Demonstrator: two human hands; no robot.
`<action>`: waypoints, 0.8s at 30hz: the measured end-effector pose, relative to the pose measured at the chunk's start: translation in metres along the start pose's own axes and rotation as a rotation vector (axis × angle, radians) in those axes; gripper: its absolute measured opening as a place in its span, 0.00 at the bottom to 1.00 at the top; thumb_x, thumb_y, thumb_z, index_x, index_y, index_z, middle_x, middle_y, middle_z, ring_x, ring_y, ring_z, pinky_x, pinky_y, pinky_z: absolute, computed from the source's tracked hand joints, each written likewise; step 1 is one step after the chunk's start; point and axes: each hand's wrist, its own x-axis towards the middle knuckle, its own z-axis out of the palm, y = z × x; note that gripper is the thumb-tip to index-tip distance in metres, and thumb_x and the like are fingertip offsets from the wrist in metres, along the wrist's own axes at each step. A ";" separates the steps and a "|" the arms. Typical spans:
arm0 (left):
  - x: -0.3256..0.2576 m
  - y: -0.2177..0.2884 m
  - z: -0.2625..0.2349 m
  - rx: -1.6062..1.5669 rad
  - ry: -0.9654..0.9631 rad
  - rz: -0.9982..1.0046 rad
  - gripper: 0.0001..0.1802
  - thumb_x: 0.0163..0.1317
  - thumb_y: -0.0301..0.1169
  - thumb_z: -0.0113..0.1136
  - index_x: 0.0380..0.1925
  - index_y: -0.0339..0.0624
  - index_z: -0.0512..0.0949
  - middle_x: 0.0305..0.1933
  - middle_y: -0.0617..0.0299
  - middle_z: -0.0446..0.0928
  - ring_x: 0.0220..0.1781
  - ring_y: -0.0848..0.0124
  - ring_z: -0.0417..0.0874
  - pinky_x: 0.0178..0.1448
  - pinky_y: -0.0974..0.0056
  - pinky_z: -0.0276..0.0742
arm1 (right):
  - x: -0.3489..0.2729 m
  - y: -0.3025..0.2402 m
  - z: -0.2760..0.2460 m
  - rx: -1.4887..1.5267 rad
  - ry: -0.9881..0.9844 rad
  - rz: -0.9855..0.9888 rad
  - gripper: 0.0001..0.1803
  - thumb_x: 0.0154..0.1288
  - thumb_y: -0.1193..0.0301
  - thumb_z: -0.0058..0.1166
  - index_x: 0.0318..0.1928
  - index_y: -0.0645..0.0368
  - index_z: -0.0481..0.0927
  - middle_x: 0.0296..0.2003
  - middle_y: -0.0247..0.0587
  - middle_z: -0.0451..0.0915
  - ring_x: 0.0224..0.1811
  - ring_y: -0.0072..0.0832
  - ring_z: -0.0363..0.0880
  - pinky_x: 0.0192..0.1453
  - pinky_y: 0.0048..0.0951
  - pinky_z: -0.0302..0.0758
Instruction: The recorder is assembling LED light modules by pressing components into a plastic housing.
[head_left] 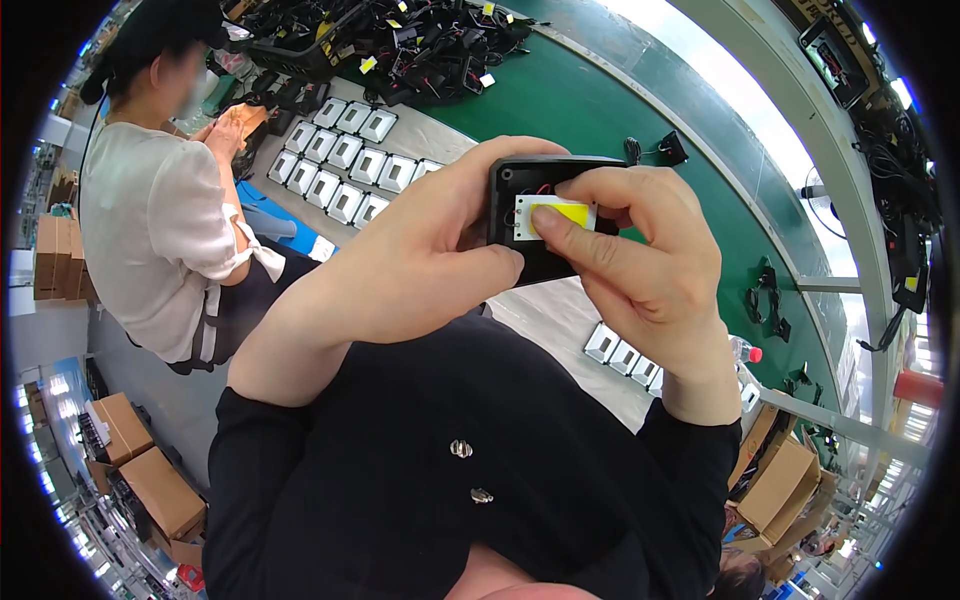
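My left hand [420, 255] is wrapped round a black lamp housing [545, 266], held up in front of my chest with its open side facing me. Inside the housing lies an LED board [524, 222], white with a yellow middle. A bit of red wire shows beside the board. My right hand [660, 245] grips the board, its thumb pressed on the yellow area and its other fingers curled at the upper right edge. Those fingers partly cover the board and the housing's right side, so whether the board sits flat cannot be seen.
Rows of white square reflector frames [343, 152] cover the pale bench at the left, with several more [622, 357] at the right. Behind lies a heap of black wired lamp parts [430, 50]. A green surface [575, 85] holds another black part [672, 148]. A co-worker [150, 220] works at left.
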 end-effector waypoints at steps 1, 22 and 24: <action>0.000 0.000 0.001 -0.001 -0.001 -0.004 0.35 0.47 0.17 0.49 0.61 0.32 0.57 0.56 0.57 0.66 0.60 0.70 0.66 0.64 0.65 0.62 | 0.000 -0.001 -0.001 0.001 0.000 0.004 0.16 0.39 0.81 0.60 0.36 0.59 0.82 0.34 0.39 0.75 0.34 0.33 0.74 0.35 0.31 0.71; -0.002 0.006 0.019 0.092 0.155 0.234 0.26 0.61 0.18 0.44 0.59 0.39 0.54 0.50 0.55 0.68 0.41 0.75 0.75 0.41 0.72 0.76 | 0.000 -0.003 -0.008 -0.226 -0.011 0.022 0.20 0.62 0.55 0.41 0.42 0.47 0.85 0.36 0.41 0.65 0.41 0.34 0.61 0.48 0.33 0.57; -0.003 0.002 0.017 0.066 0.175 0.248 0.24 0.61 0.17 0.42 0.59 0.37 0.54 0.52 0.53 0.67 0.46 0.73 0.75 0.42 0.71 0.77 | -0.008 0.002 0.002 0.132 0.096 0.164 0.22 0.65 0.56 0.38 0.39 0.53 0.85 0.37 0.40 0.63 0.41 0.31 0.60 0.47 0.30 0.57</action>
